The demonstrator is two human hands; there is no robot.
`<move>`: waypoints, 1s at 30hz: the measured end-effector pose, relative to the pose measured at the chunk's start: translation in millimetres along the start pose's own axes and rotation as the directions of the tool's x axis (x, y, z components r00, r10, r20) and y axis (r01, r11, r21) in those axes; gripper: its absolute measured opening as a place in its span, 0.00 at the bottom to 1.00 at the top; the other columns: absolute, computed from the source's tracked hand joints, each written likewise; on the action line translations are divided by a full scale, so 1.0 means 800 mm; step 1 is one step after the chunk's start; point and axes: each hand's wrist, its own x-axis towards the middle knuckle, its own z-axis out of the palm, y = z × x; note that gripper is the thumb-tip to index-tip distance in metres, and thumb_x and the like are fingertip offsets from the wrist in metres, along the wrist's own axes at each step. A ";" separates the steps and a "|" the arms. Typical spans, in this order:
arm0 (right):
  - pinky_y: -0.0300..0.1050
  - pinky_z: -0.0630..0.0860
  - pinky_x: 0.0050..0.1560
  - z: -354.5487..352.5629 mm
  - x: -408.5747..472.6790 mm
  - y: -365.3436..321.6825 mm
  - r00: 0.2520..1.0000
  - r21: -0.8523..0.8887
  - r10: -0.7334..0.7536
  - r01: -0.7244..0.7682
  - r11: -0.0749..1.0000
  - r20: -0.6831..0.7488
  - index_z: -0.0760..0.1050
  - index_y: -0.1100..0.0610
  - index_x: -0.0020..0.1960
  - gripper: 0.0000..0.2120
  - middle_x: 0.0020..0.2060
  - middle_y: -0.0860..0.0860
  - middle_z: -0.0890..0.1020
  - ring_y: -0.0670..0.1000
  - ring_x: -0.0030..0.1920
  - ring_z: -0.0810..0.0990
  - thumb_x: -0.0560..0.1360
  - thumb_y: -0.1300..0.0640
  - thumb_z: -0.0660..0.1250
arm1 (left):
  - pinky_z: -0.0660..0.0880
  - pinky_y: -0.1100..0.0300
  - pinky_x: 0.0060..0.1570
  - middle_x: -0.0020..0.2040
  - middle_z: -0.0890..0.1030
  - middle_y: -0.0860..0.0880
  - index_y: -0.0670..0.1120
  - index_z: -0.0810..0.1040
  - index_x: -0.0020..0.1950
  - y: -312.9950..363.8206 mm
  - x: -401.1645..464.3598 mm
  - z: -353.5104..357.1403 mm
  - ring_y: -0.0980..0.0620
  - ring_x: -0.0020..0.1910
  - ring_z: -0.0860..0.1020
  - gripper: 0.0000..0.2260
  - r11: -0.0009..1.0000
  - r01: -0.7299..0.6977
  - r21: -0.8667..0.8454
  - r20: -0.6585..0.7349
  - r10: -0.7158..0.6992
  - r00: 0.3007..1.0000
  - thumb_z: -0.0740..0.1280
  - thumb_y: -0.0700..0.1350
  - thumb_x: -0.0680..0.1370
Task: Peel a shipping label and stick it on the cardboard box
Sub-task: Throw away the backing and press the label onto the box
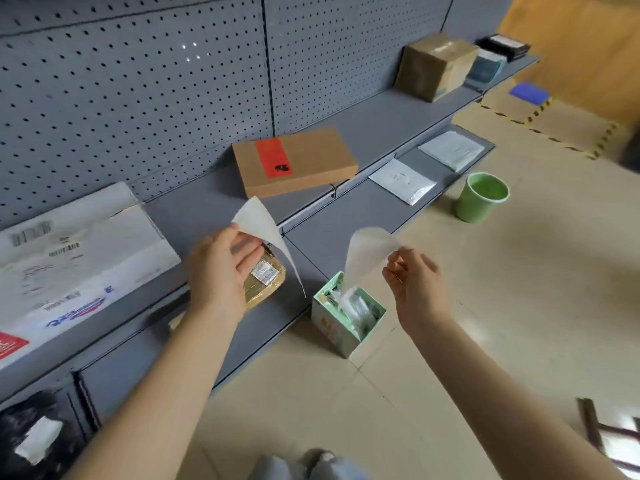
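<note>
Left hand point(221, 268) grip pinches white sheet point(263, 230); right hand point(414, 284) pinches curled sheet point(367, 254).

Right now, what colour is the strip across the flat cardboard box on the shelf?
Red-orange, with a small black mark on it: the strip on the cardboard box, head view.

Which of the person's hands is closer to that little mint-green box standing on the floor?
The right. The right hand hovers just above and to the right of the mint-green box, holding a white sheet. The left hand is farther off to the box's left, over the lower shelf.
</note>
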 end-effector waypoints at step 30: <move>0.45 0.60 0.29 -0.192 0.383 0.476 0.987 -0.990 -0.162 0.013 0.141 -0.010 0.68 0.62 0.34 0.08 0.27 0.57 0.72 0.56 0.29 0.67 0.70 0.66 0.54 | 0.81 0.62 0.41 0.44 0.82 0.43 0.41 0.77 0.44 -0.401 0.267 -0.124 0.52 0.41 0.84 0.06 0.983 0.138 0.121 0.073 -0.147 0.986 0.62 0.40 0.78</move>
